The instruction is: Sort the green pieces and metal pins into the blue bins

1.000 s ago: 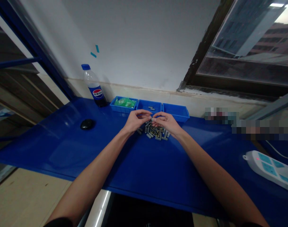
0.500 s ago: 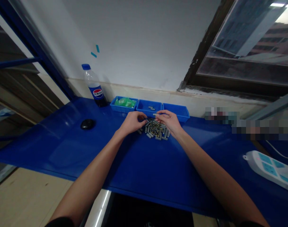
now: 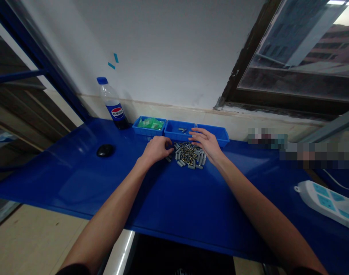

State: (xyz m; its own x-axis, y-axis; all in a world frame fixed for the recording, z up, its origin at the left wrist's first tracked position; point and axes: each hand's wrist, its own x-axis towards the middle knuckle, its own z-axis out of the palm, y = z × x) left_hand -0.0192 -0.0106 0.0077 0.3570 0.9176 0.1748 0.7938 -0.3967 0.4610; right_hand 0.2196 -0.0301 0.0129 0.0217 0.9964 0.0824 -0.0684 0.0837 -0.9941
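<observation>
A pile of brass-coloured screws and grey metal cylinders (image 3: 189,154) lies on the blue table. At its left edge is my left hand (image 3: 158,148), fingers curled together near a few cylinders; whatever they may hold is too small to make out. My right hand (image 3: 205,142) hovers over the pile's upper right side, its fingers apart and holding nothing, close to the middle blue bin (image 3: 171,136). A few small grey cylinders (image 3: 182,130) lie inside that bin.
The left bin (image 3: 147,132) holds green packets, and a right bin (image 3: 224,142) adjoins the middle one. A cola bottle (image 3: 117,110) and black mouse (image 3: 105,150) stand to the left. A white power strip (image 3: 320,200) lies at the right.
The grey cylinder that was in my right hand has left its fingers, which have spread. The middle bin shows an added piece. My left hand has drawn slightly left, away from the pile.
</observation>
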